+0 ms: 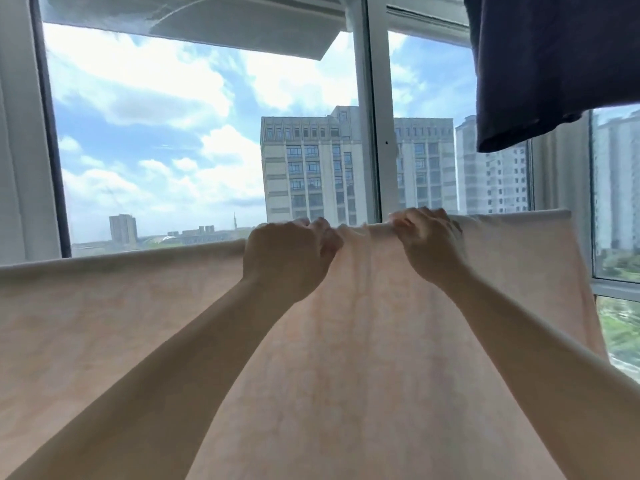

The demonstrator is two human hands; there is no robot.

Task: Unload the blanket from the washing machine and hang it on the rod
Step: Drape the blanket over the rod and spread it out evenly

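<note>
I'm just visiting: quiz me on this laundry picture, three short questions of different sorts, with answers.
1. True or false: both hands grip the top edge of the blanket.
2. What hangs at the upper right? A) a dark cloth B) a white shirt C) a basket
3. Fill in: behind the blanket, through the ___, buildings and cloudy sky show.

Key:
1. True: the left hand and the right hand curl over the edge, close together.
2. A, the dark cloth.
3. window.
</note>
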